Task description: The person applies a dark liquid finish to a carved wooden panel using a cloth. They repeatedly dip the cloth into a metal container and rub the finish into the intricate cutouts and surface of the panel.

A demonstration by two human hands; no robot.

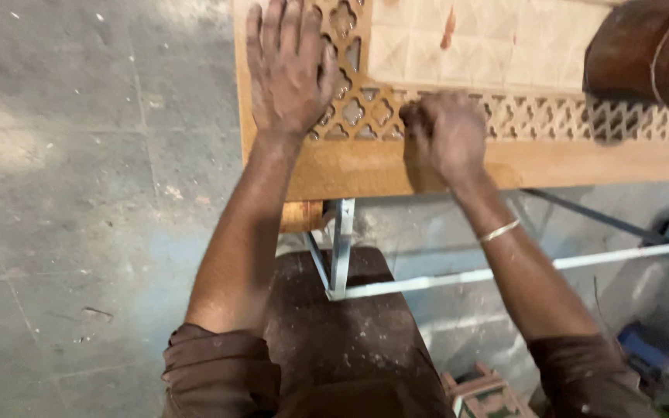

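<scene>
A carved wooden panel [551, 159] with a cut-out lattice border lies flat on a metal stand. My left hand [288, 66] rests flat on the lattice at the panel's near left corner, fingers spread, holding nothing. My right hand [444, 133] is curled with its fingertips pressed on the lattice strip along the near edge. Whether it pinches a small piece of abrasive or a tool is hidden under the fingers. A thin bangle [500, 230] circles my right wrist. Dust coats both hands.
A white metal frame [341, 248] holds the panel up. Beneath it lies a dusty concrete floor [79, 193]. A dark brown rounded object [644, 50] sits at the panel's far right. Tools and a small block [485, 395] lie on the floor at lower right.
</scene>
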